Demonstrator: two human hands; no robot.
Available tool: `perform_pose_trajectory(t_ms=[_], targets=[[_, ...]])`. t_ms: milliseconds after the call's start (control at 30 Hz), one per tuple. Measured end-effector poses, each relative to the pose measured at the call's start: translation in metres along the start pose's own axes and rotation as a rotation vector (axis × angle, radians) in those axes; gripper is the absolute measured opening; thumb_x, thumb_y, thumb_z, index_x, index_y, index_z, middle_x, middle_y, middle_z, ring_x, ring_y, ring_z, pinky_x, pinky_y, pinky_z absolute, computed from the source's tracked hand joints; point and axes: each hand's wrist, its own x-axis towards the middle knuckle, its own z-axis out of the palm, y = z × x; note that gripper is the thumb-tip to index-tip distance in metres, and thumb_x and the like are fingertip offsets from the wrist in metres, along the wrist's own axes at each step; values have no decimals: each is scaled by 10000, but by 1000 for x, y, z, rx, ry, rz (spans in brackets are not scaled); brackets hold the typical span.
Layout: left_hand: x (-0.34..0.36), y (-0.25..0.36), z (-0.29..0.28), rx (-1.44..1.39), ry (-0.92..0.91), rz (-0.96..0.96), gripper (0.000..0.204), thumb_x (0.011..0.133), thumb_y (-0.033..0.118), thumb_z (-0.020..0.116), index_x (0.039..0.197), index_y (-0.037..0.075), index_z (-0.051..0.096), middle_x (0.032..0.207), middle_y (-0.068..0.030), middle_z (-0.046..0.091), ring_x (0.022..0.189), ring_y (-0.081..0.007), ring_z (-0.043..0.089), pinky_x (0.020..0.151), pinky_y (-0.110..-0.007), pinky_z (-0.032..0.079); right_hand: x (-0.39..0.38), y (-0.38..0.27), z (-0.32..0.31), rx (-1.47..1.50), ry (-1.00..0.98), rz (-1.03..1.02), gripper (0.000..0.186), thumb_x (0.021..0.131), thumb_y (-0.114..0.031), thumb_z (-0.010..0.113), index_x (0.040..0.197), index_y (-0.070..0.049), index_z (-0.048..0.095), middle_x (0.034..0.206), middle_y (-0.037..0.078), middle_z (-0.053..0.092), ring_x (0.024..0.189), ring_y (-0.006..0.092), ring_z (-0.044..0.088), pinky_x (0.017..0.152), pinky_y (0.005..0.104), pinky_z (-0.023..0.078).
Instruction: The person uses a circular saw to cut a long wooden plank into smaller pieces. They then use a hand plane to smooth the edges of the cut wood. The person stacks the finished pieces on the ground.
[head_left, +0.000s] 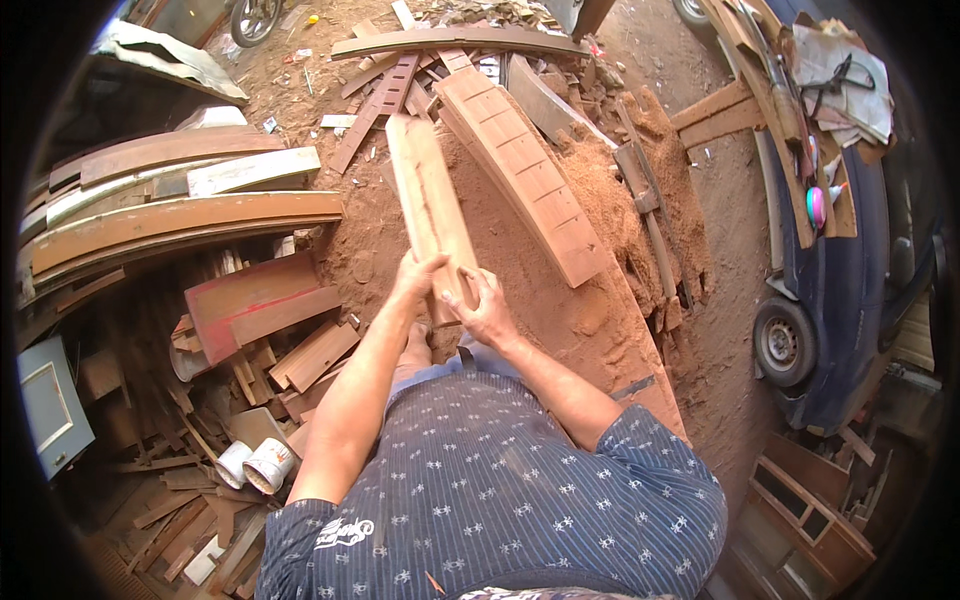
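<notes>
A long pale wooden board (424, 185) with a crack along its face points away from me in front of my body. My left hand (423, 271) grips its near part on the left edge. My right hand (478, 300) grips the same board on the right side, a little lower. Just beyond it to the right, a wide plank with crosswise cuts (515, 165) lies on a sawdust-covered surface (640, 370).
Stacked boards (185, 215) and scrap wood with white buckets (270, 465) lie on my left. A heap of offcuts (395, 80) is ahead. Sawdust (590, 190) surrounds a long tool (645, 210) at right. A dark blue car (830, 310) carrying clutter stands at far right.
</notes>
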Motion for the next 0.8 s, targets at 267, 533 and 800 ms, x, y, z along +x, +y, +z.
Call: perform_pose_trajectory(t_ms=[267,533,800], targets=[[-6,-26,-48,389,81,1,476,816,102,756,1222,-25,541,1092,-134,683,981,-212,667,886,-355,544,102,121,-125,-796,84,206,1265,683,-655,834,1618,-151,147,1562,319,254,1398,443,373,1162,619,312],[-13,-32,-40,207,87,-57,475,851,93,728,1274,-14,540,1133,-127,684,1008,-211,663,918,-359,534,99,122,-175,69,-112,278,1189,622,-556,877,1584,-111,337,1552,270,368,1438,384,390,1144,562,379],[-20,-31,-42,-51,112,-172,398,923,161,686,1260,-10,563,1117,-115,687,990,-201,668,867,-366,547,20,113,-192,659,-29,437,840,843,-424,655,1534,-5,425,1476,159,513,1325,244,510,1084,337,411]])
